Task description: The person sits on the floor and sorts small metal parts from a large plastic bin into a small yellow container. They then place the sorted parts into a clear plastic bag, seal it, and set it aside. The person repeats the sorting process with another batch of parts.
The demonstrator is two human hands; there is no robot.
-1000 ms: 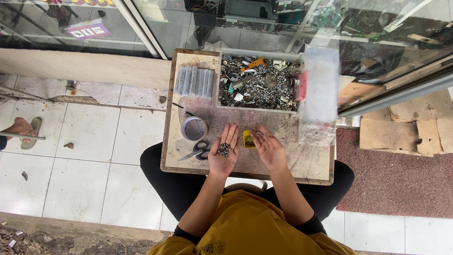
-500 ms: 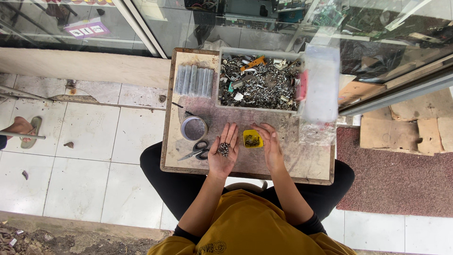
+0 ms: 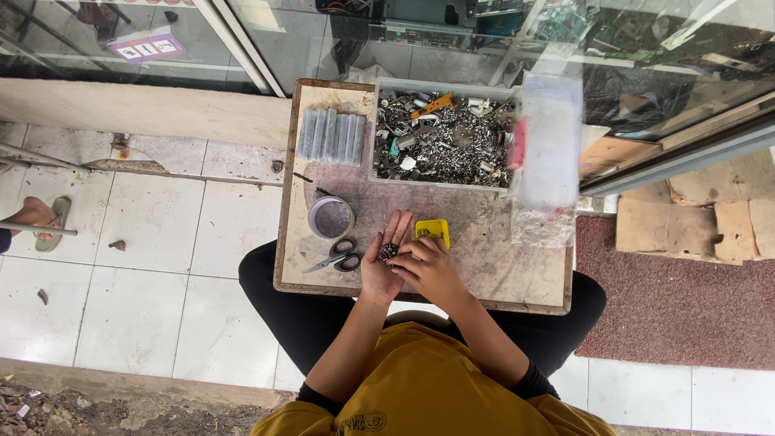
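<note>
The right hand (image 3: 432,270) has come off the yellow box (image 3: 433,232) and now reaches over the left hand (image 3: 384,266), fingers pinching at the small metal parts (image 3: 387,252). Those parts lie in the left palm, its fingers spread flat over the bench (image 3: 500,258), so picking has moved from box to palm.

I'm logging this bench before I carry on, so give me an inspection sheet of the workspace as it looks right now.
Surface: small worn wooden table across the seated person's lap.
Job's things: a few small dark metal parts lying in the open left hand; the right hand reaches its fingers to them.
Clutter: yellow box, scissors, tape roll, row of clear tubes, bin of mixed metal parts, plastic bags.
Hands: left palm up and open; right partly curled, grip unclear.
Cables: nothing seen.
Surroundings: white tiled floor, glass shopfront, red mat, cardboard.
</note>
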